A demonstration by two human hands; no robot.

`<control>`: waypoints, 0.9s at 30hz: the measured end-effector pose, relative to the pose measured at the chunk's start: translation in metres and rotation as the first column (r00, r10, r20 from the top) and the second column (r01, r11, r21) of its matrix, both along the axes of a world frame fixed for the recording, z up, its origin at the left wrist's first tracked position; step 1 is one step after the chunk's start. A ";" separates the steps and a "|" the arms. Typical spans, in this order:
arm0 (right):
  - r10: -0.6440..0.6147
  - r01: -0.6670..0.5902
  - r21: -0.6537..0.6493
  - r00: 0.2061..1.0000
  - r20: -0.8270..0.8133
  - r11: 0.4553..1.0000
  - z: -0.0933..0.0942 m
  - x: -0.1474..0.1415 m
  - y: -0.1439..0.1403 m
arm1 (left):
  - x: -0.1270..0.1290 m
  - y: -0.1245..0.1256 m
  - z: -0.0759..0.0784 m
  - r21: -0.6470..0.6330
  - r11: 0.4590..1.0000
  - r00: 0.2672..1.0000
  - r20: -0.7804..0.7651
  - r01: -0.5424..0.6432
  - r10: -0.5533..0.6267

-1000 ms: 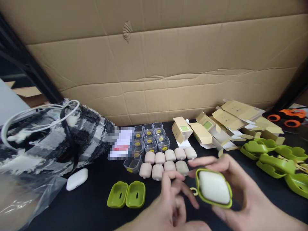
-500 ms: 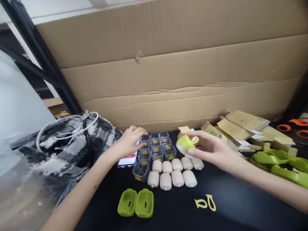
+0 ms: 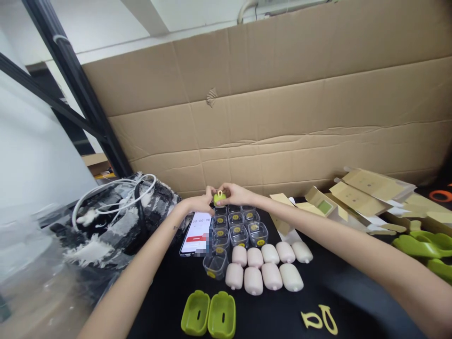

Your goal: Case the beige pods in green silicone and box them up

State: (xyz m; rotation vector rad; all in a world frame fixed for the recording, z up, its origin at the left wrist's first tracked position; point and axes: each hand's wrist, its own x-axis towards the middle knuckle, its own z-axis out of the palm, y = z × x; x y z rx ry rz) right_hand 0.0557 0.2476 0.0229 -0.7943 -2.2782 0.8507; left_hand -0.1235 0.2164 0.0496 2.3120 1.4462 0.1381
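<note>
Both my hands meet at the back of the black table, just above the far end of the clear boxes (image 3: pixel 238 225). My left hand (image 3: pixel 199 203) and my right hand (image 3: pixel 236 194) pinch a small green case (image 3: pixel 219 198) with a pale loop on top between their fingertips. A phone (image 3: pixel 198 231) with a lit screen lies under my left wrist. In front of the boxes sit two rows of pale pink cases (image 3: pixel 265 267). An opened green cover (image 3: pixel 209 314) lies near the front edge, and two yellow loops (image 3: pixel 319 318) lie to its right.
A black-and-white fuzzy bag with a white cable (image 3: pixel 113 214) fills the left side, with clear plastic in front of it. Folded cardboard boxes (image 3: pixel 356 197) and green covers (image 3: pixel 422 245) lie at the right. A cardboard wall (image 3: pixel 282 108) closes the back.
My right hand carried the green case left and back to the far end of the clear boxes. My left hand rose from the phone to join it. The view tilted upward.
</note>
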 end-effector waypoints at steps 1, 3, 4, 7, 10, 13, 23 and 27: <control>0.011 -0.011 0.008 1.000 0.017 1.000 -0.002 -0.002 0.002 | -0.001 0.001 -0.001 -0.009 1.000 1.000 -0.006 -0.008 0.008; 0.028 -0.029 0.022 0.998 0.048 0.999 -0.005 -0.006 0.005 | -0.003 0.002 -0.001 -0.029 0.999 1.000 -0.017 -0.021 0.020; 0.032 -0.034 0.029 0.998 0.063 0.999 -0.007 -0.007 0.006 | -0.004 0.002 -0.001 -0.041 0.999 0.999 -0.021 -0.025 0.024; 0.024 -0.030 0.053 0.994 0.109 0.998 -0.012 -0.009 0.006 | -0.005 0.001 -0.002 -0.078 0.996 0.999 -0.032 -0.037 0.035; 0.001 -0.014 0.082 0.989 0.150 0.997 -0.014 -0.010 0.003 | -0.005 0.000 -0.003 -0.110 0.993 0.998 -0.048 -0.052 0.047; -0.022 0.001 0.116 0.984 0.179 0.993 -0.012 -0.009 -0.002 | -0.004 -0.001 -0.003 -0.130 0.990 0.998 -0.048 -0.052 0.046; -0.050 0.019 0.159 0.979 0.197 0.987 -0.002 -0.006 -0.009 | -0.002 0.000 -0.003 -0.152 0.988 0.999 -0.012 -0.034 0.033; -0.047 0.013 0.159 0.977 0.208 0.987 0.000 -0.007 -0.009 | 0.000 0.001 -0.002 -0.153 0.987 0.999 -0.008 -0.039 0.038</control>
